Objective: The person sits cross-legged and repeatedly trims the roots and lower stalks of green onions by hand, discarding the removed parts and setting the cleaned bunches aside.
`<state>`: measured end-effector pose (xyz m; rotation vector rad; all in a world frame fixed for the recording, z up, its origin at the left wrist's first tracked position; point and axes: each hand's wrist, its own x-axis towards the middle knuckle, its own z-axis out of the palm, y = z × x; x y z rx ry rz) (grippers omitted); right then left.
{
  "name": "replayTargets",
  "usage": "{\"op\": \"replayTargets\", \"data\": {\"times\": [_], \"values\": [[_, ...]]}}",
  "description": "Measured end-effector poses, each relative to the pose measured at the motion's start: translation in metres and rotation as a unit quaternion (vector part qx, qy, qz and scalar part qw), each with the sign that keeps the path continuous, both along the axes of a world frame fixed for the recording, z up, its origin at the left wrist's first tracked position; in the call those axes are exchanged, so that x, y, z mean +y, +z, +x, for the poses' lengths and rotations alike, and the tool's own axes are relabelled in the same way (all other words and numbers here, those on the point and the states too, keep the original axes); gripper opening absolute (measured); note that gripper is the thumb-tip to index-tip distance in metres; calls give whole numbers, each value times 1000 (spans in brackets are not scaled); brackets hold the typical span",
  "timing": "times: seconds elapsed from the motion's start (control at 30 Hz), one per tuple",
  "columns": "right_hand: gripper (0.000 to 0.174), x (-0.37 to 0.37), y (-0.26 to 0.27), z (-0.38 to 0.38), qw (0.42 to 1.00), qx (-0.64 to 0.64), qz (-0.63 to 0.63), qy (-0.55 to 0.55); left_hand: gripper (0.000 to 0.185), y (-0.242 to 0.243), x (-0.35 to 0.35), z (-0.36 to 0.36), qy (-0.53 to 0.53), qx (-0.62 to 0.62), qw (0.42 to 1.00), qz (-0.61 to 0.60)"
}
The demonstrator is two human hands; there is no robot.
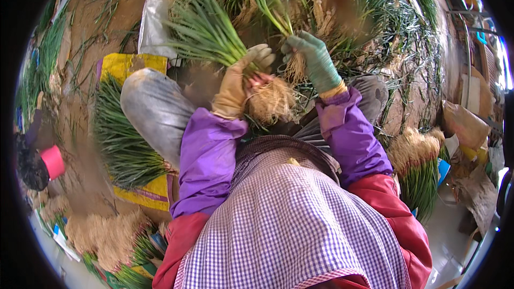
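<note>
My left hand (237, 82), in a tan glove, grips a thick bunch of green onions (217, 34) just above the pinkish bulbs. Its tangled pale roots (271, 100) point toward my lap, while the leaves fan out to the upper left. In a green glove, my right hand (311, 58) holds a thinner bundle of green onions (277, 12), whose roots hang below the fingers. Both bundles are apart from each other, between my knees. Beyond my hands lies a large heap of loose green onions (321, 12) with dry roots and leaves.
Green onions (124, 136) lie on a yellow sack (144, 196) beside my left knee. Root-up bundles stand at lower left (108, 237) and right (415, 156). A white plastic sheet (156, 20) borders the heap. A person with dark hair (32, 164) is at the far left. Leaf scraps litter the floor.
</note>
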<state>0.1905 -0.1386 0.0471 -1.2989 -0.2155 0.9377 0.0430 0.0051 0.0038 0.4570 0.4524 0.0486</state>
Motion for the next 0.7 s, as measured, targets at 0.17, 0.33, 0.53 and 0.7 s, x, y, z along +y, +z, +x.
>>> {"op": "replayTargets", "data": {"times": [0.17,0.33,0.53,0.7], "values": [[24,-1,-18,-65,948,-291,-119,51,33,-4,-15,-1,-19,-19,996,-89],[33,13,20,-53,684,-554,-359,311,32,-19,-15,-15,0,24,999,-47],[41,61,20,-14,883,-252,-295,263,25,-12,-20,-10,64,53,996,14],[23,55,-24,-43,928,-337,-152,55,33,-21,-12,-16,35,81,993,82]]}}
